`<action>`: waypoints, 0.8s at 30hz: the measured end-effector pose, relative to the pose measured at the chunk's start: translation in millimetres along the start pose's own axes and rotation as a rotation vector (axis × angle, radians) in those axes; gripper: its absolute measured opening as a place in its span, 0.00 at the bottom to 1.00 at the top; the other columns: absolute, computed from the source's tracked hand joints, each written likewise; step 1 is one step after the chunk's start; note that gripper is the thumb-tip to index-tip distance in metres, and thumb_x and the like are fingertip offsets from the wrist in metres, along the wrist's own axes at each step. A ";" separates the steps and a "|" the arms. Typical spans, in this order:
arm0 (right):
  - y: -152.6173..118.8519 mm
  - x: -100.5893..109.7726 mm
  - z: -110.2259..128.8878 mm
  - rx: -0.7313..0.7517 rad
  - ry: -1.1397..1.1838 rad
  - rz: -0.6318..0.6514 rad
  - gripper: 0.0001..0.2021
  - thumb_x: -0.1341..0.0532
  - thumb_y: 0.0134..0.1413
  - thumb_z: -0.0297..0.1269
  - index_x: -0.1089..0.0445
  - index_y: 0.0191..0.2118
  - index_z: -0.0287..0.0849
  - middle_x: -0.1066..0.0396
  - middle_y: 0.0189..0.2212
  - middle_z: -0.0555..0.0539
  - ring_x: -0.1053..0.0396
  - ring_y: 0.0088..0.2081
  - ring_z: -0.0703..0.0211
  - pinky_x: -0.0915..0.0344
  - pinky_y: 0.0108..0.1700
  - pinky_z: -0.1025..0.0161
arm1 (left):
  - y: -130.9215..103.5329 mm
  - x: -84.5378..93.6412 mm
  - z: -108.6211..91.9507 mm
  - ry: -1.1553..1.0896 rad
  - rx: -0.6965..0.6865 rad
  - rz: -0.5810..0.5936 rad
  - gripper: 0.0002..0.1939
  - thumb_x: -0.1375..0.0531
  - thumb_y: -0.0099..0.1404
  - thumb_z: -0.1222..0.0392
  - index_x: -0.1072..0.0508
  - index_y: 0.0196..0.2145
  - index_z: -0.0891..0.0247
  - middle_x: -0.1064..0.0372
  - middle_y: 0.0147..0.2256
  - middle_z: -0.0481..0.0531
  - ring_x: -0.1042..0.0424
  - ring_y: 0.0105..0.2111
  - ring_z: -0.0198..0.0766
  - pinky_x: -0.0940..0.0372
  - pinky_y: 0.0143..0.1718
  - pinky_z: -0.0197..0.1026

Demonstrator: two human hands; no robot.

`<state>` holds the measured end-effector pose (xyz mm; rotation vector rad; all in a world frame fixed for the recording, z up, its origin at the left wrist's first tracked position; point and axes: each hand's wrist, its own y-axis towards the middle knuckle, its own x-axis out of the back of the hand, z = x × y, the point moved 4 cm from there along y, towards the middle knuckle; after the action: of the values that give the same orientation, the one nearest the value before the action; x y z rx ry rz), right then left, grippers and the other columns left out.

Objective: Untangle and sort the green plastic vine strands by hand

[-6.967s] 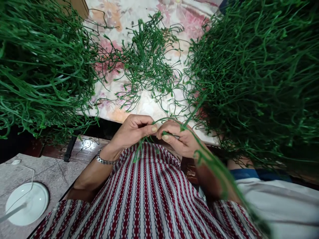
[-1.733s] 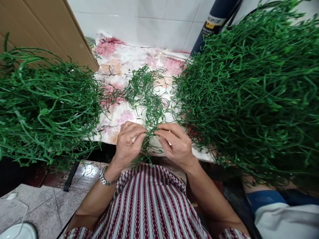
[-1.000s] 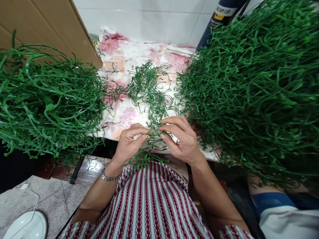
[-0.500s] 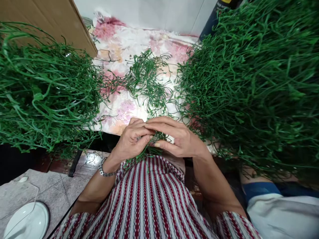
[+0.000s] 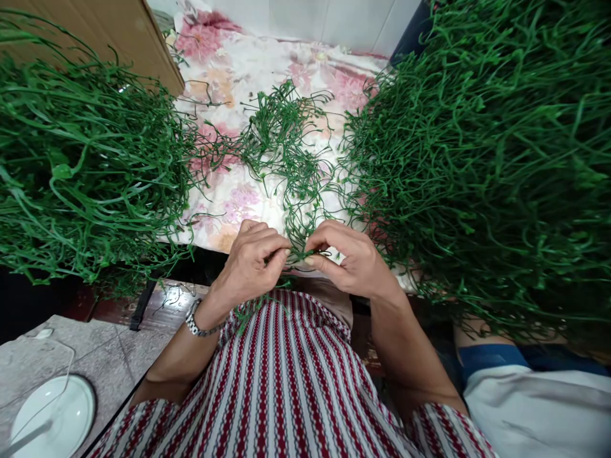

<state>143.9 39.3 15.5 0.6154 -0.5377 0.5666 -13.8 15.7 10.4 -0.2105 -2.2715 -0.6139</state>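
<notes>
My left hand [image 5: 251, 261] and my right hand [image 5: 353, 261] meet at the near edge of a table covered by a floral cloth [image 5: 229, 95]. Both pinch thin green plastic stems [image 5: 298, 249] between thumb and fingertips. The stems run up into a small loose tangle [image 5: 281, 137] lying on the cloth. Some strands hang down below my left hand onto my red and white striped top. A metal watch sits on my left wrist.
A big heap of green stems [image 5: 81, 165] fills the left side and a larger heap [image 5: 482, 159] fills the right. A brown board [image 5: 95, 25] stands at back left. A white dish [image 5: 52, 413] lies on the floor. Another person's clothing [image 5: 534, 401] shows at lower right.
My hands, overlapped half a second ago, have drawn slightly apart, each still pinching the stems. The view has tilted down a little.
</notes>
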 end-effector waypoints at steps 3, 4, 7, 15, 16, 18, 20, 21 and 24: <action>-5.1 -1.8 -10.2 -0.123 0.198 -0.094 0.05 0.40 0.53 0.37 0.35 0.32 0.41 0.35 0.27 0.50 0.37 0.30 0.63 0.39 0.34 0.64 | -0.4 0.4 6.9 -0.153 0.056 0.033 0.07 0.45 0.60 0.67 0.27 0.29 0.63 0.31 0.23 0.48 0.35 0.27 0.35 0.43 0.38 0.43; -7.2 -3.9 -13.6 -0.172 0.271 -0.135 0.06 0.39 0.52 0.38 0.34 0.32 0.41 0.35 0.26 0.50 0.38 0.29 0.64 0.39 0.33 0.65 | -0.2 0.1 9.3 -0.218 0.077 0.040 0.07 0.44 0.60 0.66 0.26 0.29 0.62 0.31 0.23 0.48 0.34 0.27 0.35 0.42 0.37 0.43; -13.3 -14.1 -22.1 -0.323 0.533 -0.256 0.09 0.37 0.49 0.39 0.35 0.30 0.41 0.37 0.25 0.52 0.39 0.26 0.66 0.41 0.28 0.67 | 0.7 -2.2 17.0 -0.410 0.149 0.039 0.06 0.42 0.60 0.63 0.25 0.29 0.62 0.30 0.24 0.49 0.33 0.27 0.35 0.41 0.34 0.41; -13.5 -30.1 -20.8 -0.501 1.003 -0.423 0.10 0.35 0.43 0.36 0.38 0.28 0.42 0.40 0.23 0.54 0.40 0.24 0.68 0.41 0.26 0.69 | -5.1 -14.5 29.9 -0.938 0.359 0.010 0.09 0.37 0.55 0.54 0.23 0.29 0.63 0.30 0.25 0.52 0.32 0.26 0.36 0.38 0.28 0.39; -12.9 -29.8 -20.6 -0.522 1.029 -0.454 0.11 0.35 0.42 0.36 0.39 0.28 0.42 0.40 0.22 0.54 0.40 0.23 0.69 0.41 0.25 0.69 | -6.0 -14.3 30.4 -0.937 0.372 -0.004 0.10 0.37 0.55 0.54 0.24 0.29 0.63 0.30 0.25 0.52 0.33 0.26 0.36 0.38 0.28 0.39; -12.6 -29.2 -20.8 -0.567 1.054 -0.514 0.10 0.36 0.43 0.36 0.40 0.28 0.42 0.40 0.22 0.55 0.40 0.21 0.70 0.41 0.24 0.70 | -7.2 -12.2 30.5 -0.883 0.361 -0.026 0.09 0.37 0.55 0.55 0.24 0.29 0.64 0.31 0.25 0.52 0.34 0.26 0.35 0.38 0.28 0.38; -12.5 -29.6 -20.6 -0.593 1.047 -0.530 0.10 0.37 0.43 0.35 0.40 0.29 0.42 0.40 0.22 0.55 0.40 0.21 0.70 0.41 0.24 0.71 | -7.6 -9.7 29.9 -0.817 0.326 -0.030 0.08 0.38 0.56 0.57 0.23 0.30 0.63 0.32 0.25 0.51 0.34 0.26 0.34 0.39 0.29 0.38; -12.5 -30.1 -20.3 -0.597 1.037 -0.524 0.09 0.37 0.44 0.35 0.40 0.28 0.42 0.40 0.22 0.55 0.40 0.21 0.70 0.41 0.24 0.71 | -7.8 -8.5 29.9 -0.790 0.313 -0.034 0.07 0.38 0.57 0.57 0.23 0.30 0.63 0.31 0.26 0.51 0.33 0.27 0.35 0.38 0.30 0.38; -13.2 -30.6 -19.5 -0.567 1.024 -0.539 0.09 0.37 0.45 0.34 0.39 0.28 0.42 0.40 0.22 0.55 0.39 0.22 0.70 0.40 0.24 0.71 | -8.7 -7.4 31.8 -0.766 0.334 -0.072 0.06 0.39 0.57 0.59 0.23 0.30 0.62 0.30 0.27 0.52 0.32 0.29 0.35 0.37 0.32 0.38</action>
<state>136.0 33.3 -21.7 -0.1235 0.4357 0.1398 -31.7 24.0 -17.0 -0.2237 -3.0862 -0.1788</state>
